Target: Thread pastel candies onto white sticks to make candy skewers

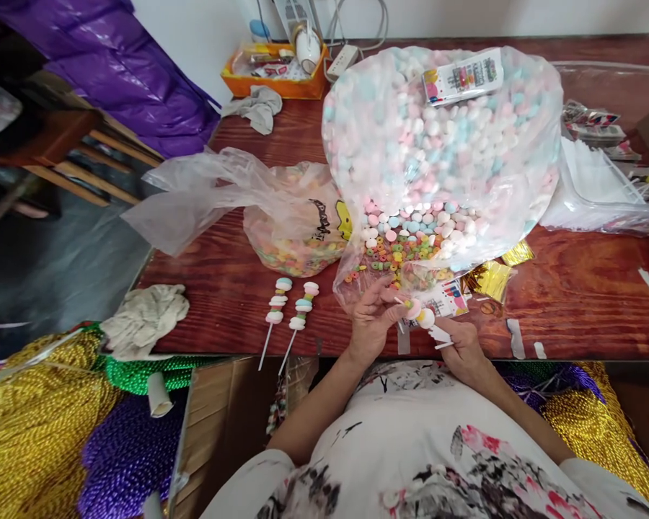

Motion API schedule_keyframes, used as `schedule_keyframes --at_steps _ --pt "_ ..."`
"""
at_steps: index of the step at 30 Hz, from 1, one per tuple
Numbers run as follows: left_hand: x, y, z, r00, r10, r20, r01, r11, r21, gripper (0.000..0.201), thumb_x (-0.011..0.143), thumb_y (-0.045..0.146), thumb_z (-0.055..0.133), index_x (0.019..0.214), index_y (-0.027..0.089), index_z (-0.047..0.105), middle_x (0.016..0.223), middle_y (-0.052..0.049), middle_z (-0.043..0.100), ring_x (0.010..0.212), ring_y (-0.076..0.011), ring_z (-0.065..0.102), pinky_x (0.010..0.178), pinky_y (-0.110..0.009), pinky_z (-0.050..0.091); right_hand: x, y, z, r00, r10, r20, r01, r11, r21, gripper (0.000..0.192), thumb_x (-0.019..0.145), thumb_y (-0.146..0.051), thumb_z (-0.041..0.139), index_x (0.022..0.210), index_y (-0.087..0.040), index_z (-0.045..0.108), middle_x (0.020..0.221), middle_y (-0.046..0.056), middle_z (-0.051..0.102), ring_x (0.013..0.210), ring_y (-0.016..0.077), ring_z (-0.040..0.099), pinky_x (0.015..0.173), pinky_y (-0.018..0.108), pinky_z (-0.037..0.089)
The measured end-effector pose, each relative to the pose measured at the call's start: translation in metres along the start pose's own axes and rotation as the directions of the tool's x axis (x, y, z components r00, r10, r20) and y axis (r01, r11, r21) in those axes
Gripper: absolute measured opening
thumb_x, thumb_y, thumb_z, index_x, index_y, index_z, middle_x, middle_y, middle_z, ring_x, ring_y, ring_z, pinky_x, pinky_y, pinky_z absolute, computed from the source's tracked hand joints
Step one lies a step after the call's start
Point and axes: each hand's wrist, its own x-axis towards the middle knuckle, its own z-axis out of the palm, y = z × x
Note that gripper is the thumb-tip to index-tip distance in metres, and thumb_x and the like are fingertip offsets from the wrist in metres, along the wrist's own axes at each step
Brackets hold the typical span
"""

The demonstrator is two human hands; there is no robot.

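Note:
My left hand (372, 321) pinches the tip end of a candy skewer (426, 317), which carries pink, yellow and white pieces. My right hand (465, 346) is closed around white sticks (440, 336) at the skewer's other end. Just beyond my hands, an open clear bag (443, 144) spills pastel marshmallow-like candies (416, 220) and small colourful ring candies (394, 252). Two loaded candy skewers (301, 306) lie side by side on the table, left of my hands. A printed card (448, 299) lies behind my fingers, partly hidden.
A tied bag of ring candies (297, 245) stands to the left. At the right is a clear plastic bin (611, 216) with packets and white sticks. Gold foil pieces (489, 281), a crumpled cloth (146, 317) and an orange box (273, 86) are on the wooden table (589, 288).

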Motion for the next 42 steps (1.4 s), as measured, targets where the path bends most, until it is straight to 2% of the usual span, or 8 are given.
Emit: schedule_keyframes --at_steps 9,15,23,30,33,35,38,42 --pt "-0.004 -0.007 0.002 0.988 -0.108 0.114 0.112 0.993 -0.035 0.056 0.072 0.033 0.087 0.124 0.025 0.067 0.086 0.001 0.076 0.081 -0.0145 0.072 0.083 -0.031 0.059 0.004 0.002 0.012 0.998 -0.049 -0.025 0.050 0.998 0.027 0.028 0.088 -0.010 0.045 0.100 -0.020 0.069 0.074 0.001 0.068 0.062 0.0156 0.060 0.062 0.026 0.046" --pt "0.013 0.005 -0.008 0.994 -0.063 0.094 0.066 0.997 -0.034 0.050 0.079 0.042 0.081 0.124 0.026 0.068 0.099 -0.005 0.076 0.085 -0.0163 0.073 0.081 -0.032 0.060 0.010 0.001 0.011 0.973 0.231 0.001 -0.227 0.954 0.197 0.039 0.097 -0.030 0.051 0.060 -0.020 0.052 0.054 -0.003 0.046 0.054 0.0119 0.040 0.056 0.025 0.034" --pt "0.014 0.015 -0.002 0.971 -0.154 0.184 0.117 0.974 0.195 0.034 0.079 0.047 0.079 0.100 0.020 0.079 0.090 -0.004 0.078 0.081 -0.0172 0.072 0.079 -0.031 0.060 0.011 0.003 0.013 0.923 0.354 0.148 -0.383 0.826 0.413 0.049 0.098 -0.049 0.053 0.059 -0.019 0.053 0.051 -0.003 0.048 0.051 0.0108 0.038 0.053 0.024 0.029" --pt "0.058 0.037 -0.013 0.983 -0.081 0.163 0.020 0.938 0.347 0.036 0.085 0.048 0.071 0.101 0.017 0.078 0.082 -0.007 0.077 0.060 -0.0147 0.067 0.055 -0.028 0.056 0.008 0.013 0.003 0.880 0.474 -0.044 -0.359 0.721 0.593 0.041 0.092 -0.051 0.061 0.066 -0.019 0.060 0.051 -0.004 0.046 0.048 0.0100 0.034 0.046 0.024 0.024" --pt "0.110 0.045 -0.021 0.975 0.107 0.196 -0.207 0.765 0.610 0.033 0.089 0.043 0.066 0.104 0.016 0.076 0.081 -0.006 0.075 0.060 -0.0154 0.064 0.057 -0.029 0.053 0.011 0.019 -0.003 0.851 0.516 -0.094 -0.331 0.667 0.667 0.037 0.089 -0.049 0.064 0.068 -0.018 0.062 0.050 -0.004 0.044 0.047 0.0090 0.034 0.044 0.023 0.023" --pt "0.144 0.042 -0.018 0.921 0.181 0.346 -0.390 0.458 0.799 0.022 0.090 0.032 0.062 0.095 0.016 0.076 0.087 -0.009 0.073 0.078 -0.0210 0.068 0.073 -0.034 0.054 0.015 0.019 -0.004 0.850 0.518 -0.094 -0.317 0.647 0.694 0.034 0.088 -0.049 0.066 0.073 -0.018 0.065 0.049 -0.005 0.043 0.046 0.0087 0.033 0.044 0.023 0.021" --pt "0.177 0.030 -0.008 0.875 0.023 0.483 -0.483 0.010 0.876 0.017 0.085 0.016 0.057 0.087 0.014 0.074 0.097 -0.016 0.070 0.098 -0.0290 0.064 0.085 -0.040 0.050 0.018 0.015 -0.005 0.860 0.502 -0.090 -0.305 0.648 0.698 0.036 0.088 -0.051 0.065 0.073 -0.018 0.064 0.049 -0.005 0.044 0.046 0.0087 0.033 0.043 0.023 0.022" --pt "0.187 0.020 -0.004 0.874 -0.078 0.480 -0.485 -0.188 0.854 0.017 0.086 0.014 0.054 0.088 0.014 0.070 0.095 -0.017 0.066 0.102 -0.0317 0.060 0.085 -0.041 0.048 0.015 0.013 -0.008 0.863 0.495 -0.104 -0.306 0.674 0.672 0.042 0.088 -0.053 0.064 0.064 -0.018 0.058 0.048 -0.004 0.045 0.047 0.0089 0.035 0.044 0.023 0.022"
